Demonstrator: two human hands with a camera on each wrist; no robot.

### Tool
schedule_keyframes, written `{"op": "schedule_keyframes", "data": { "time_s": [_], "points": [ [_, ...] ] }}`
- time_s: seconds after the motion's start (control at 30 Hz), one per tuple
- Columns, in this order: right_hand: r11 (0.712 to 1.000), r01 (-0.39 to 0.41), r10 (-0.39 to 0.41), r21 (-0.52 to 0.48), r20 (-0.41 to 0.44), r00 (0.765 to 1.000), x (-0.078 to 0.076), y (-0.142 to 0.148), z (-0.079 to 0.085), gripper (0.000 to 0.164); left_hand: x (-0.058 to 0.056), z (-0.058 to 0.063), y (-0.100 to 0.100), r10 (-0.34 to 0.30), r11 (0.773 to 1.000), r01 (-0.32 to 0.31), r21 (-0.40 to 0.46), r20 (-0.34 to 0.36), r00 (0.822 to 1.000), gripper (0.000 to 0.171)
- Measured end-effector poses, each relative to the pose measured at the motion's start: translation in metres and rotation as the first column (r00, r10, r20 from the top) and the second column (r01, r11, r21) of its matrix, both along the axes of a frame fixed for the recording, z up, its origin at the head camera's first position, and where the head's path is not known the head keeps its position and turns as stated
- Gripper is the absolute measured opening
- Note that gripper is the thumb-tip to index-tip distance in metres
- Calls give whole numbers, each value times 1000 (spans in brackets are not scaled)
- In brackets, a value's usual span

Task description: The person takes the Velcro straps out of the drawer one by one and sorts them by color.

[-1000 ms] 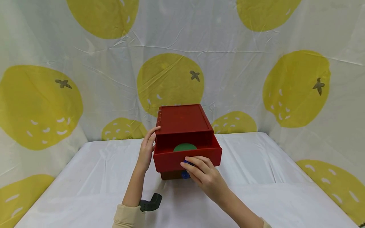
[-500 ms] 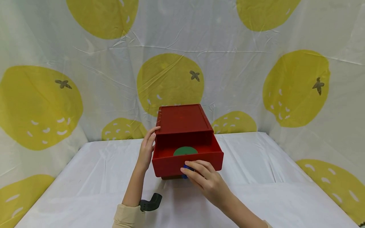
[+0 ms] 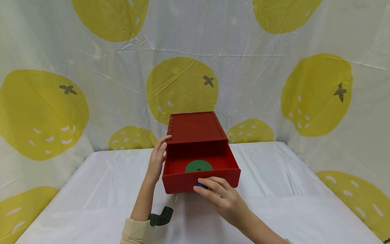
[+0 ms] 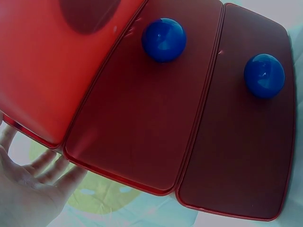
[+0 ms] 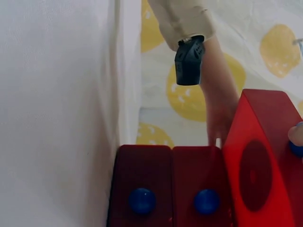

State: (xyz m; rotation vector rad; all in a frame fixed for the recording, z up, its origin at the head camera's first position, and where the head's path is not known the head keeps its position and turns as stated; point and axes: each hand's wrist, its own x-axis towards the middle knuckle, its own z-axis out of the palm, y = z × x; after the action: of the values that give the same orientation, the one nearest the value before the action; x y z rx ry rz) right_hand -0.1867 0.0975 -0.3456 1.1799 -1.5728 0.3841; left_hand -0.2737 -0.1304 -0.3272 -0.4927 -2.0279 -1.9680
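A red cabinet (image 3: 196, 125) with several stacked drawers stands on the white-covered table. Its top drawer (image 3: 179, 183) is pulled well out, and a flat green disc (image 3: 198, 165) lies inside near the front. My right hand (image 3: 223, 200) pinches the blue knob (image 3: 202, 185) on that drawer's front. Along the cabinet's left side rests my left hand (image 3: 156, 161), fingers extended and fingertips at the upper front edge. In the left wrist view, the two lower drawers are pushed in, with round blue knobs on the middle drawer (image 4: 128, 113) and the bottom drawer (image 4: 236, 146).
A white cloth (image 3: 268, 217) covers the table. Behind it hangs a white curtain (image 3: 237, 74) printed with large yellow fruit. A black angled mount (image 3: 161, 217) sticks out from my left wrist at the sleeve's cuff.
The top drawer has slid further out toward me, drawn by my right hand on the knob. More of the green disc shows. My left hand has stayed at the cabinet's side.
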Motion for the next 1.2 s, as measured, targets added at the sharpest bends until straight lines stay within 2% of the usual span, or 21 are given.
{"op": "schedule_keyframes", "data": {
  "time_s": [0.33, 0.5, 0.77, 0.93, 1.2],
  "points": [
    [999, 2, 0, 48, -30, 1000, -2, 5, 2, 25, 0, -1, 0, 12, 1000, -12, -11, 3, 1000, 37],
    [997, -51, 54, 53, -71, 996, -5, 7, 11, 22, 0, -1, 1, 5, 1000, -5, -4, -1, 1000, 37],
    [991, -131, 133, 36, -63, 989, -8, 12, 32, 22, 1, -1, 1, 7, 1000, -7, 6, -2, 1000, 37],
    [990, -138, 138, 30, -4, 990, -10, 15, 45, 24, 2, -1, 2, 9, 1000, -9, 15, -6, 1000, 37],
    [993, -94, 82, 68, 163, 983, -16, 22, 60, 31, 0, -1, 2, 11, 1000, -10, 18, -10, 1000, 36]
  ]
}}
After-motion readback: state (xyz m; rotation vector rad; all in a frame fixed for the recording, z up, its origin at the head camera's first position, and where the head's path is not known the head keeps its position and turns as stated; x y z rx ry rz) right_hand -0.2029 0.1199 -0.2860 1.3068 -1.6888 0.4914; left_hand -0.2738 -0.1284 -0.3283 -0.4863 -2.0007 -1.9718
